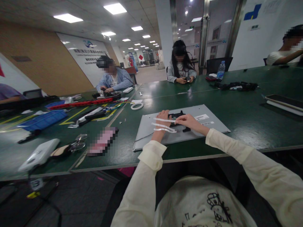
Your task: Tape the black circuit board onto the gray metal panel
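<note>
A grey flat panel [205, 123] lies on the green table in front of me, with a black part [176, 115] fixed near its middle. My left hand [161, 121] rests on the panel with its fingers curled, and several white tape strips [163, 127] cling to its back. My right hand [187, 120] pinches the end of the top strip [165, 120] just beside the left hand. A thin cable [144, 137] runs along the panel's left side.
A roll of white tape [137, 106] lies beyond the panel. To the left are a blue tray [44, 120], a red bar [80, 103], tools and a white device [39, 154]. Other people sit at the far side. A water bottle [220, 70] and a tablet [282, 101] are on the right.
</note>
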Demonstrator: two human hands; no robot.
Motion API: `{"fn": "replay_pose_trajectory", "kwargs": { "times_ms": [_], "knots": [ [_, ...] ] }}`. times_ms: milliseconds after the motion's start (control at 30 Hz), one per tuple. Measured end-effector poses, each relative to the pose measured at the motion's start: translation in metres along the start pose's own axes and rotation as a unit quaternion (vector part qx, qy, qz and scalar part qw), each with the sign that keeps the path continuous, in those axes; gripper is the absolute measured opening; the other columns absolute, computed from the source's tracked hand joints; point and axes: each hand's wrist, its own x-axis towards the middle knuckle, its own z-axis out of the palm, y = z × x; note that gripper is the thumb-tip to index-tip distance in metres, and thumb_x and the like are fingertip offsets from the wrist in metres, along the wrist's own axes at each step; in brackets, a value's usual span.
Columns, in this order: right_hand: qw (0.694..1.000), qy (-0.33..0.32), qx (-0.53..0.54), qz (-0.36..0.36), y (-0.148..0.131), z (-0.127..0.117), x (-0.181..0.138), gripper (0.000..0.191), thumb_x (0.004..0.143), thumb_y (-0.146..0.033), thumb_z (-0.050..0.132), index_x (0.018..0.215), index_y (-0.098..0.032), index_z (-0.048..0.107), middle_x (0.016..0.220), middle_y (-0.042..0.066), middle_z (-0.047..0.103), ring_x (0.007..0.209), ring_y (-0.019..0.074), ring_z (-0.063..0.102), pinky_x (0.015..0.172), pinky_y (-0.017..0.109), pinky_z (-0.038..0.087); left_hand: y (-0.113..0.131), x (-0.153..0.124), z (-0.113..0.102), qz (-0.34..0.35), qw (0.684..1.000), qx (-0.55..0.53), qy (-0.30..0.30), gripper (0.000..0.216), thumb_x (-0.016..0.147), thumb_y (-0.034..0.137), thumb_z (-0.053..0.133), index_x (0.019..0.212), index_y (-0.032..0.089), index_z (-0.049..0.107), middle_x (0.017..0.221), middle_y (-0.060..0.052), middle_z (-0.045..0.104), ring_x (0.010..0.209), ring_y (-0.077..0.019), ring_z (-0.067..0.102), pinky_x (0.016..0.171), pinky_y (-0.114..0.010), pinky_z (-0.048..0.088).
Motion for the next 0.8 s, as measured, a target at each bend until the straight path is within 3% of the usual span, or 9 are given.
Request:
{"fn": "replay_pose_trajectory", "kwargs": {
  "times_ms": [233,367,533,800],
  "knots": [
    [0.981,0.096,0.141,0.091,0.010,-0.037,0.007,0.031,0.071,-0.045,0.066,0.082,-0.015,0.068,0.053,-0.006,0.037,0.045,0.0057,0.025,0.043,0.022,0.013,-0.003,0.001,-0.003,-0.059,0.998,0.019,0.000,0.027,0.091,0.021,0.045,0.114,0.020,0.058,0.115,-0.011,0.062,0.110,-0.0288,0.056,0.091,-0.041,0.045],
    [0.973,0.099,0.145,0.147,0.029,-0.050,0.011,0.028,0.072,-0.039,0.065,0.086,-0.015,0.066,0.056,-0.006,0.038,0.043,0.0045,0.024,0.040,0.020,0.011,-0.005,0.004,-0.007,-0.067,0.998,0.000,0.015,0.028,0.090,0.017,0.043,0.113,0.021,0.058,0.115,-0.010,0.062,0.110,-0.0267,0.056,0.094,-0.040,0.044],
    [0.968,0.086,0.132,0.197,0.046,-0.050,0.015,0.020,0.076,-0.032,0.062,0.085,-0.014,0.066,0.054,-0.006,0.038,0.039,0.0035,0.024,0.036,0.018,0.010,-0.002,0.013,-0.015,-0.074,0.997,-0.019,0.015,0.033,0.087,0.011,0.042,0.113,0.021,0.059,0.117,-0.010,0.063,0.111,-0.0260,0.057,0.095,-0.040,0.046],
    [0.956,0.114,0.101,0.251,0.045,-0.048,0.015,0.012,0.080,-0.022,0.060,0.079,-0.012,0.066,0.049,-0.007,0.040,0.035,0.0020,0.026,0.034,0.017,0.012,0.038,0.029,-0.004,-0.035,0.998,-0.029,-0.045,0.043,0.087,0.008,0.038,0.126,0.016,0.055,0.131,-0.010,0.059,0.121,-0.0213,0.054,0.103,-0.034,0.043]
  ]
}}
